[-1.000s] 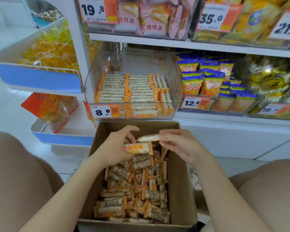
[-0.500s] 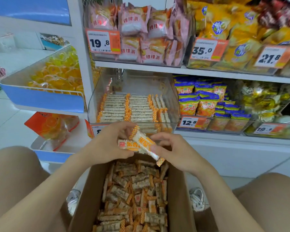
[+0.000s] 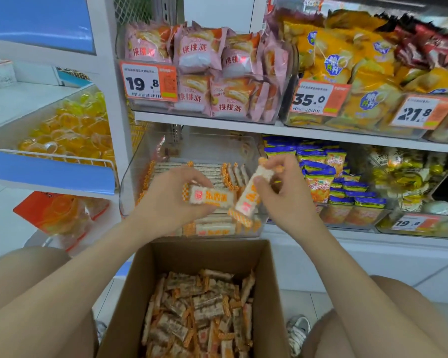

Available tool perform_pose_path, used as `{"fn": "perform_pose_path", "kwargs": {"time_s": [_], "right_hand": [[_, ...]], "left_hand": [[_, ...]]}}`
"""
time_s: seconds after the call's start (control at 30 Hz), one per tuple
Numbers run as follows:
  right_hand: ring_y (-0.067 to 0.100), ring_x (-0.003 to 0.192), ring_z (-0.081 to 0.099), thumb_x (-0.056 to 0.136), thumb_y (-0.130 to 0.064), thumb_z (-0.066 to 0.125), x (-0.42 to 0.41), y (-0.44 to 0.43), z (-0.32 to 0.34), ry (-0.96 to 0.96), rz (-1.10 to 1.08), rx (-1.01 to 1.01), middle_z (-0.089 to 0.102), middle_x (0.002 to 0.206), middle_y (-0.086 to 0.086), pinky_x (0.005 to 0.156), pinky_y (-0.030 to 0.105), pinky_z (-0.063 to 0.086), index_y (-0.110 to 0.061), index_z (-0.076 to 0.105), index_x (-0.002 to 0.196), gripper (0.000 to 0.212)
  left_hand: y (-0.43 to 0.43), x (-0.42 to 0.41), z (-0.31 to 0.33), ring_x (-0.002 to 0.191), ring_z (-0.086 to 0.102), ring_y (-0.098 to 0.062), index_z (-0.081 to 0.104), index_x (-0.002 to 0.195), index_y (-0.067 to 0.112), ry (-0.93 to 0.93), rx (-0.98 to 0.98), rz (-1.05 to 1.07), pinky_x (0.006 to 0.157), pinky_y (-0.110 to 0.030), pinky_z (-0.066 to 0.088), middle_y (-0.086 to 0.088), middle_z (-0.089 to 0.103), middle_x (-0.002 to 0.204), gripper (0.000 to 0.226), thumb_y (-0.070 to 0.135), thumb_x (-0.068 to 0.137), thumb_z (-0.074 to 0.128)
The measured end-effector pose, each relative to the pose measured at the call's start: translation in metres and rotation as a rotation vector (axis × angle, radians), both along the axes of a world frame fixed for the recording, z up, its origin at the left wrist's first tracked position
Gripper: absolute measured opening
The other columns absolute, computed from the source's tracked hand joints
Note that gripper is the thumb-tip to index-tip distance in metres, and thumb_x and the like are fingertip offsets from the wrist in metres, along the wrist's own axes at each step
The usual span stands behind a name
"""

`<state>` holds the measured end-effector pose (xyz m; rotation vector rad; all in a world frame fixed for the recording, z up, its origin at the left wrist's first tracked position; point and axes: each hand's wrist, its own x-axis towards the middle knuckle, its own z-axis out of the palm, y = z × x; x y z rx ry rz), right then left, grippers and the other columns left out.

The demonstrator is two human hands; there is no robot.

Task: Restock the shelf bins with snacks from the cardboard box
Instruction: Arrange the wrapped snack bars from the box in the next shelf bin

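Compared with a second ago, the left hand (image 3: 171, 200), gripping one bar (image 3: 211, 198), and the right hand (image 3: 285, 195), pinching a tilted second bar (image 3: 248, 201), are up from the box (image 3: 207, 257) and before the far, half-full bin (image 3: 137, 177), so laying them in seems next.

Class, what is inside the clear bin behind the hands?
Rows of orange-edged snack bars lie in the clear bin; the left hand and right hand hide its middle.

Open gap between clear bin (image 3: 137, 182) and shelf board (image 3: 217, 125) above
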<state>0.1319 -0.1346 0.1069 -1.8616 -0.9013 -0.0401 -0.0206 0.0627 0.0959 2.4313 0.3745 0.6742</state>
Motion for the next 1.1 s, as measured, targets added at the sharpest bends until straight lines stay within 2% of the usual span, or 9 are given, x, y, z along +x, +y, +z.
{"fn": "perform_pose_path", "kwargs": {"time_s": [0.1, 0.2, 0.3, 0.47, 0.6, 0.7, 0.8, 0.9, 1.1], "right_hand": [[0.012, 0.058, 0.053, 0.089, -0.010, 0.070, 0.014, 0.010, 0.006, -0.111, -0.115, 0.044, 0.065, 0.088, -0.001, 0.058, 0.029, 0.045, -0.036, 0.049, 0.136, 0.058], [0.012, 0.083, 0.059, 0.084, -0.020, 0.072, 0.028, 0.024, 0.003, -0.310, -0.260, -0.136, 0.068, 0.098, -0.004, 0.076, 0.034, 0.049, -0.031, 0.070, 0.116, 0.034], [0.023, 0.088, 0.067, 0.089, -0.037, 0.075, 0.030, 0.040, -0.002, -0.351, -0.306, -0.421, 0.072, 0.091, -0.001, 0.064, 0.032, 0.044, -0.026, 0.072, 0.103, 0.018], [0.031, 0.093, 0.065, 0.089, -0.029, 0.078, 0.030, 0.058, -0.013, -0.406, -0.287, -0.726, 0.057, 0.089, 0.007, 0.063, 0.033, 0.042, -0.015, 0.066, 0.100, 0.022], [0.029, 0.072, 0.055, 0.086, -0.020, 0.084, 0.034, 0.074, -0.027, -0.382, -0.243, -0.786, 0.043, 0.073, 0.004, 0.049, 0.029, 0.036, -0.017, 0.036, 0.068, 0.052], [0.028, 0.083, 0.048, 0.094, -0.025, 0.077, 0.036, 0.077, -0.025, -0.325, -0.084, -0.858, 0.043, 0.078, 0.006, 0.074, 0.042, 0.051, -0.015, 0.034, 0.066, 0.052], [0.029, 0.075, 0.038, 0.097, -0.002, 0.055, 0.040, 0.071, -0.015, -0.269, 0.135, -1.021, 0.029, 0.065, 0.004, 0.077, 0.039, 0.033, -0.017, 0.031, 0.061, 0.046], [0.027, 0.069, 0.044, 0.092, 0.005, 0.049, 0.053, 0.069, -0.015, -0.226, 0.176, -1.094, 0.042, 0.068, 0.008, 0.065, 0.036, 0.039, -0.009, 0.045, 0.064, 0.032], [0.024, 0.090, 0.068, 0.091, 0.001, 0.065, 0.056, 0.081, -0.028, -0.156, 0.223, -1.147, 0.071, 0.098, 0.007, 0.079, 0.041, 0.062, -0.008, 0.073, 0.094, 0.013]], "left_hand": [[0.004, 0.006, -0.011, 0.095, 0.062, -0.001, 0.065, 0.099, 0.028, -0.116, -0.068, 0.167, 0.077, -0.012, 0.044, 0.017, 0.067, 0.099, 0.034, 0.024, 0.077, 0.091], [0.004, 0.021, -0.027, 0.094, 0.063, -0.012, 0.063, 0.099, 0.028, -0.002, 0.016, 0.251, 0.076, -0.032, 0.050, 0.014, 0.066, 0.098, 0.034, 0.030, 0.078, 0.090], [0.007, 0.035, -0.034, 0.094, 0.061, -0.017, 0.058, 0.102, 0.026, 0.081, 0.053, 0.217, 0.076, -0.040, 0.053, 0.007, 0.066, 0.099, 0.036, 0.036, 0.082, 0.087], [0.013, 0.048, -0.044, 0.094, 0.063, -0.022, 0.052, 0.111, 0.025, 0.186, 0.137, 0.156, 0.075, -0.041, 0.055, 0.003, 0.065, 0.104, 0.039, 0.037, 0.088, 0.081], [0.016, 0.049, -0.047, 0.080, 0.060, -0.022, 0.049, 0.114, 0.024, 0.249, 0.104, 0.161, 0.059, -0.035, 0.042, 0.006, 0.057, 0.085, 0.038, 0.035, 0.091, 0.078], [0.018, 0.045, -0.045, 0.075, 0.058, -0.017, 0.048, 0.112, 0.025, 0.258, 0.076, 0.156, 0.056, -0.034, 0.040, 0.004, 0.059, 0.081, 0.038, 0.039, 0.092, 0.077], [0.020, 0.040, -0.043, 0.072, 0.057, -0.013, 0.049, 0.113, 0.026, 0.269, 0.044, 0.158, 0.057, -0.032, 0.041, 0.003, 0.063, 0.085, 0.039, 0.042, 0.092, 0.077], [0.021, 0.037, -0.041, 0.073, 0.060, -0.012, 0.050, 0.112, 0.026, 0.275, 0.039, 0.153, 0.056, -0.028, 0.042, 0.002, 0.066, 0.090, 0.040, 0.044, 0.091, 0.078], [0.020, 0.036, -0.040, 0.072, 0.059, -0.012, 0.051, 0.114, 0.026, 0.291, 0.020, 0.130, 0.057, -0.021, 0.038, 0.003, 0.063, 0.103, 0.040, 0.046, 0.091, 0.077]]}}
